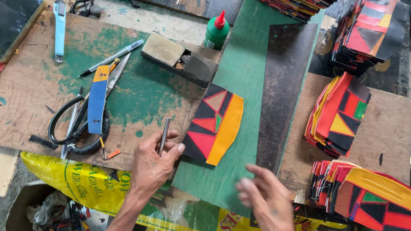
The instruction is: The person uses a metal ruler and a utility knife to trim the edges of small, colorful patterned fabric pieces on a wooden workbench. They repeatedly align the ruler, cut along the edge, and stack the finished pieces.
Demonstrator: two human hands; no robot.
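My left hand rests at the front edge of the wooden board and grips a thin metal tool that points away from me. Its thumb touches the lower left corner of a patchwork leather piece in black, red, green and yellow, which lies on a green cutting mat. My right hand hovers blurred over the mat's front right corner, fingers spread, holding nothing. A dark strip lies along the mat's right side.
Stacks of similar patchwork pieces lie at the right and back. Scissors, a blue-and-yellow knife, a pen, a box cutter, a phone, a green glue bottle and a small block sit on the board.
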